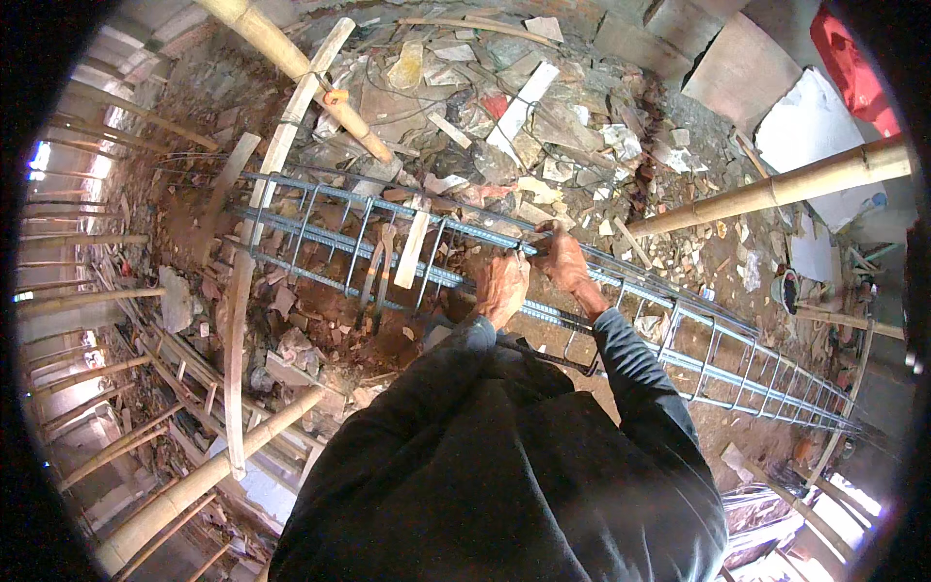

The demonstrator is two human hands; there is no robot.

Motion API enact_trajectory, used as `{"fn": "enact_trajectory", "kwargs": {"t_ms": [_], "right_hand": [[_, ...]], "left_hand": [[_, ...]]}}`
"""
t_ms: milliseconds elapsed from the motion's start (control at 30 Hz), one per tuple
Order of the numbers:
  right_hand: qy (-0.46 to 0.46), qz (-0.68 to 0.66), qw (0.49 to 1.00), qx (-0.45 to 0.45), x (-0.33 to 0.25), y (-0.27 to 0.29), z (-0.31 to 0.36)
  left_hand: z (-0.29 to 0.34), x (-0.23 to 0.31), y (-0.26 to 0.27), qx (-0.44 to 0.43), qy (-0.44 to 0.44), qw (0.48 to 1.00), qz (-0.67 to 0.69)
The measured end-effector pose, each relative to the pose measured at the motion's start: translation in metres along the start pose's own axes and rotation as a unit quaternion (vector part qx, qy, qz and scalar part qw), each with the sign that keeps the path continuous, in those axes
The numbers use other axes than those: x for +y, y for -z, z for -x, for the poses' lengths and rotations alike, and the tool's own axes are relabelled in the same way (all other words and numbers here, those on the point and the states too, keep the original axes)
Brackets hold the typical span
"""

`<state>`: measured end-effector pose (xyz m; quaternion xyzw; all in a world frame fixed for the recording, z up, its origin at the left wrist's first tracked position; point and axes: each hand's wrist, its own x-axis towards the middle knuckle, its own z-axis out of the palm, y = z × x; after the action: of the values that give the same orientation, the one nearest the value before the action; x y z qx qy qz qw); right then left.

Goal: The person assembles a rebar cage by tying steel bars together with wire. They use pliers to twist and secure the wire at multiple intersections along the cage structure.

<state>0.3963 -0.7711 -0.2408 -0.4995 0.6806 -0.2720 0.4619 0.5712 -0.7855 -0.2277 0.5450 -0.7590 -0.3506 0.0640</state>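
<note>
Forms a long, narrow rebar cage (553, 312), blue-grey, with at least 3 lengthwise ribbed bars and thinner crosswise stirrups spaced along them. Stretches aslant from upper left to lower right. Crosses a pale wooden board (239, 339) near the board's middle, unclear whether above or below, with bar ends past its left edge. Dwindles at far right, too small to make out.

Bright light (40, 160) shows between bamboo poles (92, 294); rubble (527, 148) litters the dirt floor (713, 248).
</note>
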Motion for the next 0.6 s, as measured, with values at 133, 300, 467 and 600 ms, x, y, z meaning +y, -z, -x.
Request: {"fn": "enact_trajectory", "kwargs": {"t_ms": [133,300,467,600], "right_hand": [[-0.013,-0.265,0.964,-0.027,0.014,0.013,-0.007],[-0.020,-0.218,0.976,0.000,0.018,0.017,-0.013],[-0.021,-0.194,0.981,0.010,0.009,0.013,-0.010],[-0.010,-0.149,0.988,0.032,0.002,0.007,-0.005]], "left_hand": [[-0.001,-0.003,-0.002,0.028,-0.018,0.999,0.018],[-0.009,-0.009,-0.004,-0.023,0.032,0.998,0.041],[-0.004,-0.006,0.015,0.047,-0.020,0.994,0.092],[-0.014,-0.020,0.052,-0.181,0.123,0.858,0.465]]}}
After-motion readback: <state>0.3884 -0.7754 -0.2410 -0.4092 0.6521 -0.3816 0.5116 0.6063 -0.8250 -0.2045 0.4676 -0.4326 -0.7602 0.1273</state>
